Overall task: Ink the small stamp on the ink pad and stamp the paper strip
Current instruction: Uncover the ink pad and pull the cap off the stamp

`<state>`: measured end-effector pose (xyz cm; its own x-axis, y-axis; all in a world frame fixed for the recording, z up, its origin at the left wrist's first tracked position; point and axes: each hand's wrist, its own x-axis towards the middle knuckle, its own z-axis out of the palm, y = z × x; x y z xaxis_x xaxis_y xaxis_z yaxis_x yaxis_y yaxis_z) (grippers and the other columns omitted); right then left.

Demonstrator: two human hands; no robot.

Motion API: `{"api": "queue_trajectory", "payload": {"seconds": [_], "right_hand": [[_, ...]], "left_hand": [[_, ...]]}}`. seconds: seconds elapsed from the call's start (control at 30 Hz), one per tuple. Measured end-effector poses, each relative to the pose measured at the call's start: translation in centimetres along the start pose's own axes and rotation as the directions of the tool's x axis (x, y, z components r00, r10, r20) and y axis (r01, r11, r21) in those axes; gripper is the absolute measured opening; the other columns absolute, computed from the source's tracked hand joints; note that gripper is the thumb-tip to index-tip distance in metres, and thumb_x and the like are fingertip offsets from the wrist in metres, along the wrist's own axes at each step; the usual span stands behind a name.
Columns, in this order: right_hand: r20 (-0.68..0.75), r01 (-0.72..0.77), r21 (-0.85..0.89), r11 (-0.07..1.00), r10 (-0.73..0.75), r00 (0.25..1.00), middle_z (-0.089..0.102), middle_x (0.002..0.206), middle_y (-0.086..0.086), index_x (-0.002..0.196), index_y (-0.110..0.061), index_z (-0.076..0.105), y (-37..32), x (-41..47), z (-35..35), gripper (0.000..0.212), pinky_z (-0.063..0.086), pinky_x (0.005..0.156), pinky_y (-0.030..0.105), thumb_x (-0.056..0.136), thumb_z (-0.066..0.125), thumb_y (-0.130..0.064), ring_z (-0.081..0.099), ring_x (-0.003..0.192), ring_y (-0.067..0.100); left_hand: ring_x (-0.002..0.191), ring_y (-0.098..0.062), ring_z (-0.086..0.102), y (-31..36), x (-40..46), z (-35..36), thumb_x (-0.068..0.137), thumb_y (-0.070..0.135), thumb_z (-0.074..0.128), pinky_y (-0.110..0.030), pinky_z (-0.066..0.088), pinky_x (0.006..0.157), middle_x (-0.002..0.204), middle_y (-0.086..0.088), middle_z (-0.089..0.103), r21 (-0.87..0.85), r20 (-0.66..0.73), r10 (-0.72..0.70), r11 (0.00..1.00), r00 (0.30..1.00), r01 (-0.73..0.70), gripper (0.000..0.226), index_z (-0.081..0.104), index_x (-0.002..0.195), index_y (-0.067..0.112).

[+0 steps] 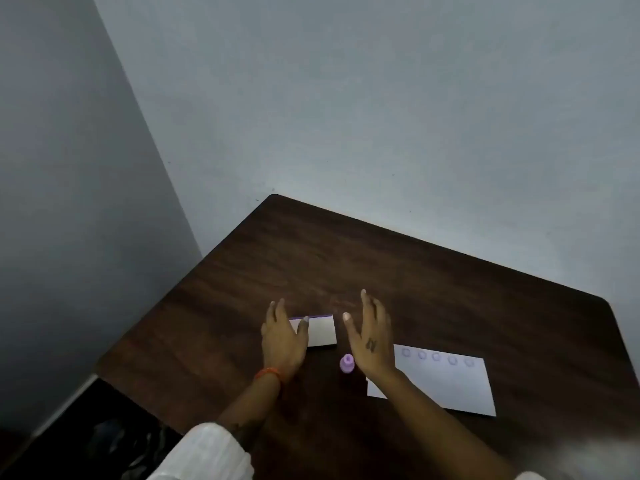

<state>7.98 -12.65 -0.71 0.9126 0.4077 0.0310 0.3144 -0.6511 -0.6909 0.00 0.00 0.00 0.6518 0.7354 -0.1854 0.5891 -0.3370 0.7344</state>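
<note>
A small purple stamp (347, 364) stands upright on the dark wooden table (433, 289), between my two wrists. The white ink pad case (322, 330), with a purple edge at its far side, lies just beyond it; my left hand (282, 337) hovers over its left end, fingers spread, thumb across the case. My right hand (371, 336) is open to the right of the pad, holding nothing. The white paper strip (446, 381) lies to the right, partly under my right forearm, with a row of several faint round stamp marks along its far edge.
The table sits in a corner against grey walls (346, 98). Its left edge drops to a dark floor (86, 441). My left wrist wears an orange band (267, 374), with a white sleeve further down the forearm.
</note>
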Motion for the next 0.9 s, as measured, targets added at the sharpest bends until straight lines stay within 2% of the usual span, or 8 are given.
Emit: {"api": "queue_trajectory", "payload": {"seconds": [0.13,0.2,0.37,0.53,0.8,0.9], "right_hand": [[0.114,-0.102,0.004,0.995,0.101,0.988,0.033,0.148,0.013,0.143,-0.018,0.028,0.0,1.2,1.0,0.056,0.039,0.105,0.037,0.093,0.049,-0.035,0.038,0.133,0.027],[0.177,-0.154,-0.005,0.988,0.152,0.972,0.036,0.146,0.014,0.142,-0.017,0.030,0.0,1.6,1.7,0.056,0.042,0.104,0.039,0.092,0.052,-0.030,0.042,0.131,0.028],[0.264,-0.214,-0.032,0.976,0.215,0.940,0.048,0.136,0.013,0.138,-0.014,0.038,0.3,2.2,2.8,0.054,0.045,0.100,0.037,0.089,0.059,-0.025,0.050,0.122,0.027],[0.278,-0.160,-0.049,0.986,0.167,0.946,0.055,0.127,0.010,0.130,-0.014,0.050,0.6,2.5,3.5,0.044,0.045,0.096,0.032,0.087,0.061,-0.019,0.054,0.115,0.024],[0.211,-0.167,-0.056,0.984,0.175,0.962,0.058,0.125,0.010,0.125,-0.013,0.055,0.4,2.6,3.6,0.042,0.047,0.098,0.034,0.085,0.064,-0.016,0.056,0.113,0.024],[0.188,-0.172,-0.066,0.983,0.182,0.965,0.056,0.130,0.010,0.128,-0.012,0.052,-0.1,2.6,3.4,0.044,0.046,0.101,0.034,0.086,0.063,-0.016,0.053,0.119,0.024]], "left_hand": [[0.139,-0.035,0.028,-0.6,1.1,0.1,0.088,0.027,0.061,-0.046,0.031,0.112,0.152,-0.018,0.027,-0.032,0.062,-0.205,0.978,0.977,0.208,0.070,0.023,0.144,0.009],[0.138,-0.036,0.030,-0.8,1.5,0.4,0.088,0.029,0.061,-0.046,0.032,0.111,0.151,-0.019,0.028,-0.014,0.095,-0.249,0.968,0.964,0.252,0.070,0.024,0.144,0.008],[0.131,-0.035,0.039,-0.8,2.1,0.8,0.090,0.032,0.057,-0.044,0.036,0.110,0.144,-0.020,0.035,0.047,0.137,-0.249,0.968,0.959,0.245,0.058,0.038,0.138,0.005],[0.122,-0.032,0.048,-0.7,2.4,1.3,0.091,0.028,0.056,-0.042,0.040,0.107,0.135,-0.018,0.046,0.047,0.159,-0.193,0.981,0.968,0.188,0.044,0.051,0.128,0.004],[0.123,-0.032,0.047,0.1,2.3,1.2,0.092,0.027,0.054,-0.042,0.039,0.107,0.138,-0.019,0.043,0.069,0.166,-0.200,0.979,0.966,0.191,0.047,0.047,0.132,0.004],[0.123,-0.031,0.048,0.4,2.0,0.9,0.092,0.027,0.053,-0.042,0.039,0.108,0.139,-0.018,0.042,0.061,0.150,-0.202,0.979,0.968,0.195,0.048,0.046,0.134,0.005]]}}
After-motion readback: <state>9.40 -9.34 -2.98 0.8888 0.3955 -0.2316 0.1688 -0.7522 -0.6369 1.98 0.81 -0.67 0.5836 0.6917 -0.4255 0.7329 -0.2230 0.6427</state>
